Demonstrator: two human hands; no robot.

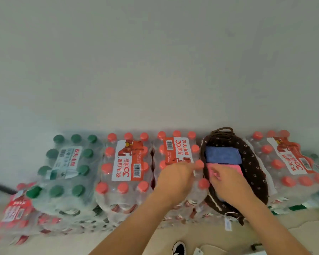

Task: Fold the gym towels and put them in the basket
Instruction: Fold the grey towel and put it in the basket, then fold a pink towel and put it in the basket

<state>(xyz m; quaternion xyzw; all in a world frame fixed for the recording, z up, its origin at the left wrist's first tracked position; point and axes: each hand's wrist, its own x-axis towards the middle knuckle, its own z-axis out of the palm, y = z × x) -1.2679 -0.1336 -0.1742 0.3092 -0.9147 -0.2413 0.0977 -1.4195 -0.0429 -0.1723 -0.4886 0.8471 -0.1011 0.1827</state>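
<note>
Atop water-bottle packs (127,162), a pink towel (228,167) is pinched inside the basket (250,162) by the right hand (228,184), the left hand (175,179) held slack just outside.

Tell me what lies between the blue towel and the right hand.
The pink towel, in the basket, against the blue towel; the right hand touches it. Head view.

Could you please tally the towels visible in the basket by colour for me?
Blue towel: 1
Pink towel: 1
Total: 2
Both lie in the brown basket. A bluish patch shows at the near edge of the right hand. I cannot tell whether it is a third towel, so it is not counted.
</note>
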